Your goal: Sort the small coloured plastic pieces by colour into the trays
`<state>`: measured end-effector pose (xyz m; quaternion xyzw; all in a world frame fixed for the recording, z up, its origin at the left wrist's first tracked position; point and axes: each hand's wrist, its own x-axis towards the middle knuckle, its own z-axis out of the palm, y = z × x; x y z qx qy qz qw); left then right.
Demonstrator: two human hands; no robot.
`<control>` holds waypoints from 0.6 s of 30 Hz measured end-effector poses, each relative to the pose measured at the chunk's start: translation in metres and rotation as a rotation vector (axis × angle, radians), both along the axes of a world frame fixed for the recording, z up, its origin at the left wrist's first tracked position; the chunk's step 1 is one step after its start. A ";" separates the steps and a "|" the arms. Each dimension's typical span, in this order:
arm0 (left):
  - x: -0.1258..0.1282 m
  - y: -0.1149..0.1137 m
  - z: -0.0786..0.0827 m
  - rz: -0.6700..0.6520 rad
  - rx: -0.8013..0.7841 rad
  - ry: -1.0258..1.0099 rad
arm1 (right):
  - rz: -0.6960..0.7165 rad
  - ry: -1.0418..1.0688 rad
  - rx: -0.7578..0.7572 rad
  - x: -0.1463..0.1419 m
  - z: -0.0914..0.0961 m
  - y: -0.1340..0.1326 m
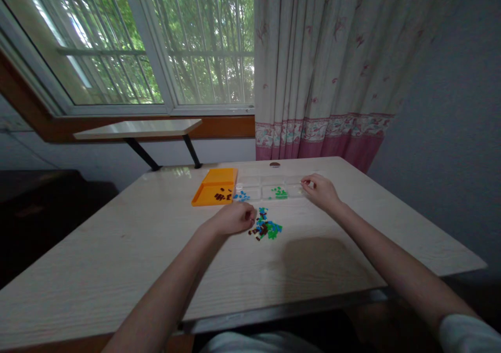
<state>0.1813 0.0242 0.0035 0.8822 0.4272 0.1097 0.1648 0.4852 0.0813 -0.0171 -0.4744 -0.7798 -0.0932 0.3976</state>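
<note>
A mixed pile of small blue, green, brown and pale pieces lies on the table. At its left edge is my left hand, fingers curled together; whatever they pinch is too small to make out. My right hand hovers over the right end of a clear compartment tray, thumb and forefinger pinched, and I cannot tell what is between them. Blue pieces lie in a left front compartment, green pieces in the one beside it. Brown pieces sit in an orange tray on the left.
The wooden table reaches back to a window and a floral curtain. A small raised shelf on black legs stands at the back left. A dark round spot marks the table's rear edge.
</note>
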 end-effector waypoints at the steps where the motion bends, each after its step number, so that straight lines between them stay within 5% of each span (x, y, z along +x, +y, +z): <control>1: 0.000 0.000 0.000 0.007 -0.001 -0.004 | -0.016 -0.019 -0.024 0.003 -0.003 0.003; 12: -0.001 -0.001 0.001 0.041 -0.033 -0.031 | -0.051 -0.057 -0.056 0.006 -0.009 0.008; 18: 0.016 -0.006 -0.001 0.094 -0.282 -0.538 | 0.092 -0.052 -0.061 -0.020 0.002 -0.017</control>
